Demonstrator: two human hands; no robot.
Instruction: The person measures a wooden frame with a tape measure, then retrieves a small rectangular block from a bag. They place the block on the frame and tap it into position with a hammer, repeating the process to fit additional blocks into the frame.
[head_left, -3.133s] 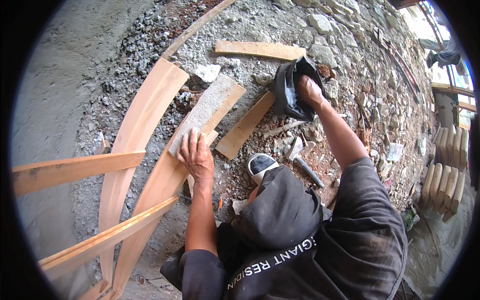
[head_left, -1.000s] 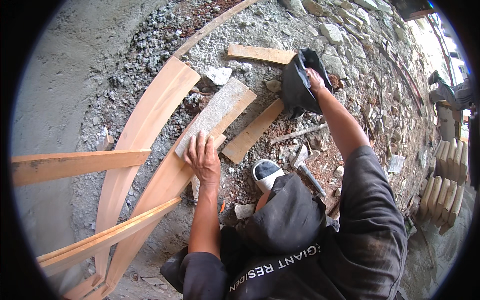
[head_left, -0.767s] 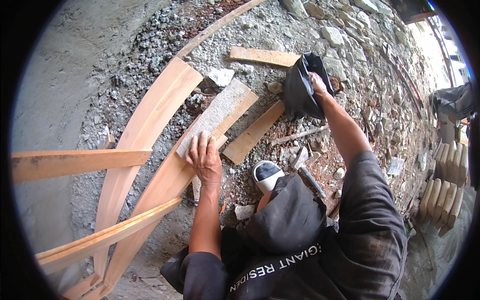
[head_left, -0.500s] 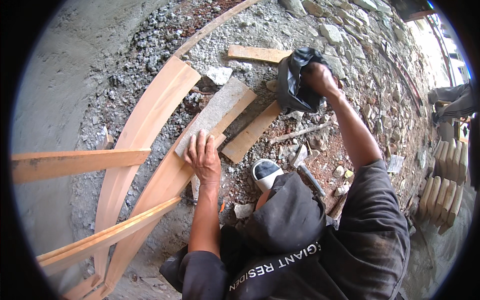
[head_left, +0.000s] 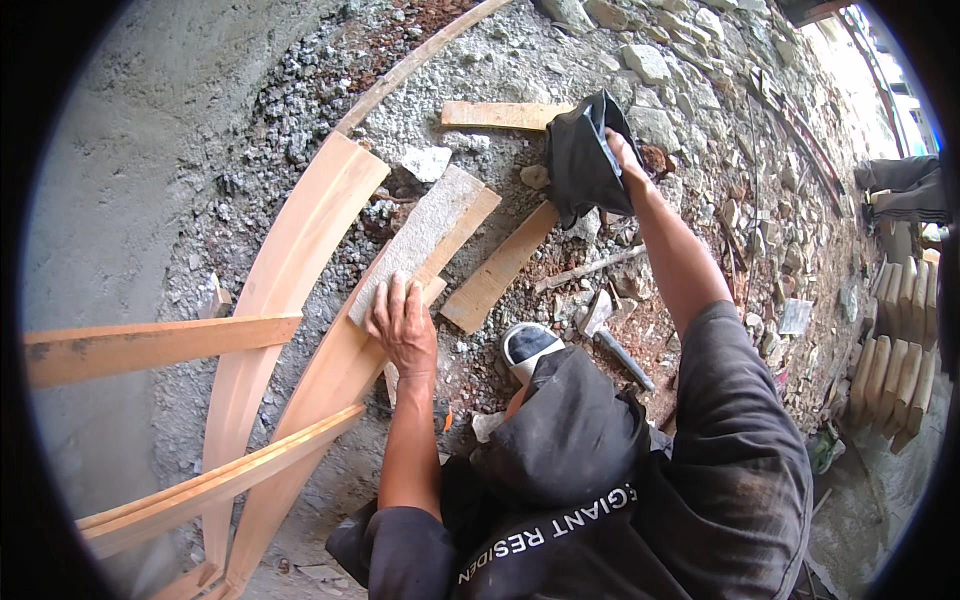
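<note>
My left hand [head_left: 403, 328] lies flat, fingers spread, on the near end of a grey stone slab [head_left: 425, 237]. The slab rests across a curved wooden plank [head_left: 340, 370]. My right hand [head_left: 622, 160] reaches out at arm's length and grips the edge of a black bag [head_left: 583, 160], lifted off the rubble. A short wooden board [head_left: 497, 268] lies between the slab and the bag. Below the bag a hammer [head_left: 608, 330] lies on the ground, next to my shoe [head_left: 527, 346].
A second curved plank [head_left: 285, 290] runs left of the first, with straight battens [head_left: 150, 345] crossing both. Gravel and broken stones [head_left: 690, 70] cover the ground. Another board [head_left: 500, 115] lies beyond the slab. A smooth cement surface [head_left: 120, 180] is on the left; stacked tiles [head_left: 895, 360] stand far right.
My right hand has tugged the black bag slightly nearer and lifted it, the bag changing shape. The left hand has stayed pressed on the slab.
</note>
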